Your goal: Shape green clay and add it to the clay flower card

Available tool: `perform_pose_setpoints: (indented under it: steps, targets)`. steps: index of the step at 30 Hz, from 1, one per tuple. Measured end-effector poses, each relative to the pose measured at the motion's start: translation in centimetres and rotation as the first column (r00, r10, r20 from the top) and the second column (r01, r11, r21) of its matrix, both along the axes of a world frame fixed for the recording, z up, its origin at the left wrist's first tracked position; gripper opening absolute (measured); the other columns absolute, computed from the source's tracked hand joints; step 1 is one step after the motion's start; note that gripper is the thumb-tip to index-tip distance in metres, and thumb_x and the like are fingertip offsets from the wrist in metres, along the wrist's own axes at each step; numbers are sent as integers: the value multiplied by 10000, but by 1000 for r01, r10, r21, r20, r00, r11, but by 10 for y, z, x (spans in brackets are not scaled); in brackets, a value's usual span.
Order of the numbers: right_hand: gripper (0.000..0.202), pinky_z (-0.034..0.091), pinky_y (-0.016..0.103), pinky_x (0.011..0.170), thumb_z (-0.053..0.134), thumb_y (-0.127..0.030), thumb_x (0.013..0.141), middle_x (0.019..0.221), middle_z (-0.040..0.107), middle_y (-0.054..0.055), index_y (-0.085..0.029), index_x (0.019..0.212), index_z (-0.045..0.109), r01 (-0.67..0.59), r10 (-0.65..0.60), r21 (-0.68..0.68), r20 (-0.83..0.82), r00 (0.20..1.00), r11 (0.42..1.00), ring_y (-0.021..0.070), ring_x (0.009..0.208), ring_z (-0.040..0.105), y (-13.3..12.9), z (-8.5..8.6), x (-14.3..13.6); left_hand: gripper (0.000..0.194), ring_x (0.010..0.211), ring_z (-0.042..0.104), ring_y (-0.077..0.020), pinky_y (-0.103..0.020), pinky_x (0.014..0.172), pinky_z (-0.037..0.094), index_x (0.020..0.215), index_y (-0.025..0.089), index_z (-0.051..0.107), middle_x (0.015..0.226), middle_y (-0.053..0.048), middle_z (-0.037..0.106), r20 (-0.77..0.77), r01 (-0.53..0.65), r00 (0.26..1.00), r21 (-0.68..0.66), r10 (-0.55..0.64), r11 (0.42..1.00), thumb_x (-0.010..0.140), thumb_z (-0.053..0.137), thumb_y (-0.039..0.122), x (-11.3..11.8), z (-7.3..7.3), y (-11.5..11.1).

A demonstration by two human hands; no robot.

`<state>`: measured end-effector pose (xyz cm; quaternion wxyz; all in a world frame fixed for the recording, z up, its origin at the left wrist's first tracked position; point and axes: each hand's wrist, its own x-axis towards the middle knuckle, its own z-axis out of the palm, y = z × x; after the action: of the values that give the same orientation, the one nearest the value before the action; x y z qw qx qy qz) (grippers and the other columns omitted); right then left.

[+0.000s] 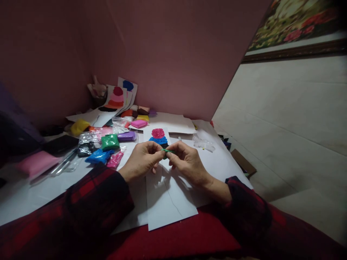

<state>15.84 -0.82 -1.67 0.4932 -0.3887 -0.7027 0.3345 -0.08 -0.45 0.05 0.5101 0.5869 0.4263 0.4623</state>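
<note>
Between the fingertips of my left hand (143, 159) and my right hand (189, 161) is a small piece of green modelling clay (166, 150). Both hands are closed in a pinch on it, one from each side. Beneath them lies a white sheet of paper (169, 206) with a thin drawn line running down it. At the sheet's far end, just beyond my fingers, textured clay is laid in bands: a pink-red round (158, 133), a blue band (158, 140) and a black part, which my fingers partly cover.
Left of my hands lie clay packets, among them green (110, 142), blue (99, 156), purple (127, 136) and light pink (39, 164). Finished-looking clay pictures (117, 97) lean at the back. A crumpled clear bag (204, 143) lies right; a wall (287, 133) stands beyond the table's right edge.
</note>
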Motion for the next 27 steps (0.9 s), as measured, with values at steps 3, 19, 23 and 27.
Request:
perform_pose_setpoints:
  steps: [3, 19, 23, 27]
  targets:
    - [43, 466, 245, 477, 639, -207, 805, 583, 587, -28, -171, 814, 616, 28, -30, -46, -36, 999, 999, 105, 490, 548, 0, 3, -1, 140, 336, 426, -65, -177, 357, 370, 597, 155, 562, 396, 59, 500, 36, -57, 998, -16, 57, 998, 687, 669, 166, 1, 0, 0]
    - [187, 415, 199, 322, 675, -322, 760, 642, 603, -6, -159, 793, 589, 123, -164, -220, -181, 970, 968, 99, 447, 533, 14, 1, 5, 266, 481, 494, -82, -201, 414, 376, 713, 111, 694, 608, 4, 621, 302, -145, 939, -94, 167, 985, 564, 842, 274, -4, 6, 2]
    - [204, 469, 213, 382, 667, -350, 792, 636, 584, -20, -168, 834, 588, 17, -57, -183, -216, 975, 983, 99, 482, 541, 16, -3, 5, 399, 549, 527, -97, -217, 469, 422, 883, 116, 734, 654, 5, 622, 285, -48, 955, -132, 84, 990, 547, 875, 280, -3, 3, 0]
    - [239, 469, 229, 436, 574, -403, 892, 567, 561, -35, -169, 905, 617, -58, 37, -106, -189, 981, 993, 95, 455, 526, 11, -3, 4, 383, 559, 539, -90, -238, 494, 446, 937, 122, 728, 821, -34, 673, 229, 33, 973, -149, 2, 988, 616, 843, 296, -2, 1, -1]
